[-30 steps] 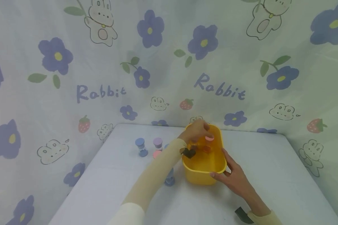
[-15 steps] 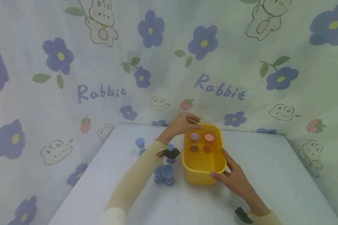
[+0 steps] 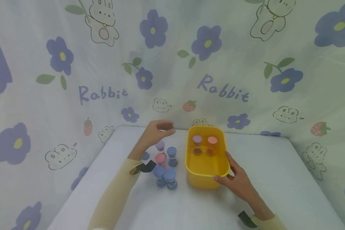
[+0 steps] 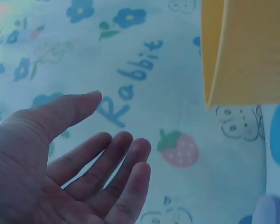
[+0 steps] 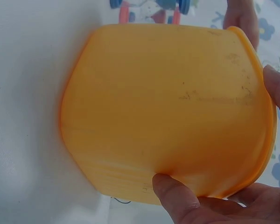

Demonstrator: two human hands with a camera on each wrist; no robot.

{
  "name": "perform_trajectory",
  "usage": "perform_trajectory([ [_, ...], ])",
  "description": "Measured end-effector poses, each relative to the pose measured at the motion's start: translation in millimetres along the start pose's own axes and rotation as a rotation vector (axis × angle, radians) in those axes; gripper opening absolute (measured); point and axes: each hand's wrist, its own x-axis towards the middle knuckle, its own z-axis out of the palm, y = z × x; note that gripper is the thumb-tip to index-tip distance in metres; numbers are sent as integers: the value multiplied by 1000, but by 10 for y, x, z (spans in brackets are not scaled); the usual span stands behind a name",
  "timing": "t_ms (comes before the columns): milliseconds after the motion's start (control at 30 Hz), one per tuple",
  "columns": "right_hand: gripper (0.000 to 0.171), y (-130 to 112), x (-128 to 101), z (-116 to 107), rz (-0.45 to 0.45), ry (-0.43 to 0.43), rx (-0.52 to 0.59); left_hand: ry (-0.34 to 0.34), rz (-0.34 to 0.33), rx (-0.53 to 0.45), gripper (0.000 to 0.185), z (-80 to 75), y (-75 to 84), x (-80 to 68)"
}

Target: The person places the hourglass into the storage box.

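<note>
My left hand [image 3: 158, 132] hovers over the back left of the table with nothing in it, thumb apart from the fingers; the left wrist view shows its bare palm. Below it stand a purple hourglass [image 3: 160, 146], a pink hourglass [image 3: 160, 158] and several blue hourglasses [image 3: 172, 156]; one blue is mostly behind the wrist. My right hand [image 3: 238, 182] grips the near right corner of a yellow bin [image 3: 205, 181], thumb at the rim [image 5: 273, 121] and fingers along the side. Inside, at the far end, another purple hourglass [image 3: 197, 139] and another pink hourglass [image 3: 212, 141] stand side by side.
The white table [image 3: 276, 179] ends at the back against a printed curtain [image 3: 172, 64] with flowers and rabbits. Two blue hourglasses [image 3: 171, 179] stand close together just left of the bin's near end.
The left hand has let go of the pink hourglass inside the bin and moved left, out over the hourglasses on the table. The right hand and the bin have stayed put.
</note>
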Motion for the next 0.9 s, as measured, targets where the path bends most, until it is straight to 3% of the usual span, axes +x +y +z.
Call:
perform_trajectory([
  [200,103,11,15,15,-9,3,-5,107,-9,-42,39,-328,-212,-268],
  [367,103,-5,13,6,-11,6,-1,201,-52,-44,41,-495,-460,-481],
  [733,107,-10,12,11,38,0,-6,352,-125,-48,48,-516,-954,-783],
  [900,106,-6,5,9,42,6,-18,368,-167,-70,60,-507,-1175,-835],
])
